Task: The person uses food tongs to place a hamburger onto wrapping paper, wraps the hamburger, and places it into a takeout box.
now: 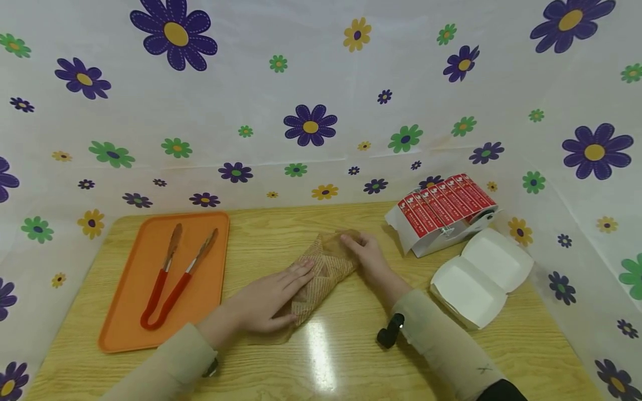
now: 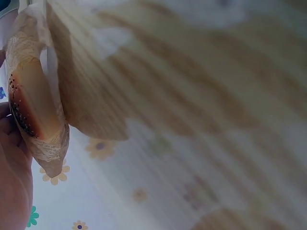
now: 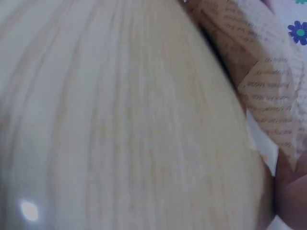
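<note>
A seeded bread roll [image 2: 36, 100] wrapped in printed brown paper [image 1: 326, 278] lies aslant on the table between both hands. Its dark-seeded crust shows through the thin paper in the left wrist view. My left hand [image 1: 268, 295] rests on the near-left part of the wrap with its fingers nearly straight. At the far right end, my right hand [image 1: 370, 259] pinches the paper. The right wrist view shows fingers [image 3: 295, 196] at the narrowing end of the printed wrap. A loose flap of paper lies under the left hand.
An orange tray [image 1: 205, 295] with red-handled tongs [image 1: 159, 301] lies at left. An open white clamshell box [image 1: 468, 289] stands at right, and behind it a white carton holding a row of red-labelled packets [image 1: 446, 203]. A flowered cloth [image 1: 271, 106] hangs behind the wooden table [image 1: 266, 225].
</note>
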`<state>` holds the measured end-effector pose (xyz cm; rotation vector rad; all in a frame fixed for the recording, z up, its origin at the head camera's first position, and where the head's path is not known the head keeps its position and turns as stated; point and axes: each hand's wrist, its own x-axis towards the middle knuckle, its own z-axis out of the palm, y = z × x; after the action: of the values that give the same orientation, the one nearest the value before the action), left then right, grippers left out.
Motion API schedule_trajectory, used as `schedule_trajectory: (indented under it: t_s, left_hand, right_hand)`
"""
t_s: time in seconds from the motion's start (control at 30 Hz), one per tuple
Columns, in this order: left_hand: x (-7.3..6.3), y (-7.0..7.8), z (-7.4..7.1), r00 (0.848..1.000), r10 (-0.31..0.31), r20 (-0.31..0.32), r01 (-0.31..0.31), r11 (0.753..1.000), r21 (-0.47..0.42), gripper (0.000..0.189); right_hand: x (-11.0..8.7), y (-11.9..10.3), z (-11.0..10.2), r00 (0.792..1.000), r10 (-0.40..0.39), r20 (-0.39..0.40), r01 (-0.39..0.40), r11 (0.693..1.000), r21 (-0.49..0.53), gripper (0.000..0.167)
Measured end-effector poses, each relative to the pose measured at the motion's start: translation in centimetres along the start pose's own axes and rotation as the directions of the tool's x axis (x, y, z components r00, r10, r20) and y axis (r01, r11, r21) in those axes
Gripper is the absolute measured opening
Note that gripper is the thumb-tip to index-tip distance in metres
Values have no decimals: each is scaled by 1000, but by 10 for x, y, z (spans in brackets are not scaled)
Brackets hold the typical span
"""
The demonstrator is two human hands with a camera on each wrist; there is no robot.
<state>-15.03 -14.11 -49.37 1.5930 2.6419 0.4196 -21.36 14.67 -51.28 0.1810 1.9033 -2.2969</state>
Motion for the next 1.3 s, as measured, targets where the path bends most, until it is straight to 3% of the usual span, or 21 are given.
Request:
schedule_trajectory:
  t_s: [0.17, 0.37, 0.53, 0.73, 0.93, 1.17, 1.3]
  left_hand:
    - [0, 1, 0, 1000, -2, 0, 2, 1000, 26, 88]
    - [0, 4, -2, 1000, 20, -9, -20, 997, 72, 87]
    - [1, 4, -2, 999, 34, -15, -33, 995, 90, 87]
    - [0, 5, -1, 999, 33, -18, -31, 992, 120, 87]
    - [0, 6, -3, 999, 30, -16, -27, 991, 130, 85]
    - [-2, 4, -2, 999, 44, -30, -40, 992, 120, 85]
    - [-2, 3, -1, 998, 53, -43, -47, 991, 128, 85]
  right_hand:
    - [-3, -5, 3, 992, 113, 56, -115, 993, 37, 25]
    - [-6, -12, 5, 981, 192, -11, -192, 981, -3, 47]
    - [-12, -23, 7, 970, 242, -9, -243, 969, -55, 37]
    - [-21, -36, 16, 957, 286, 52, -289, 956, 49, 32]
    - [-37, -38, 30, 961, 271, 62, -275, 959, 63, 33]
    - [-50, -34, 45, 979, 183, 88, -173, 979, -104, 60]
    - [-55, -30, 51, 987, 114, 112, -87, 971, -224, 63]
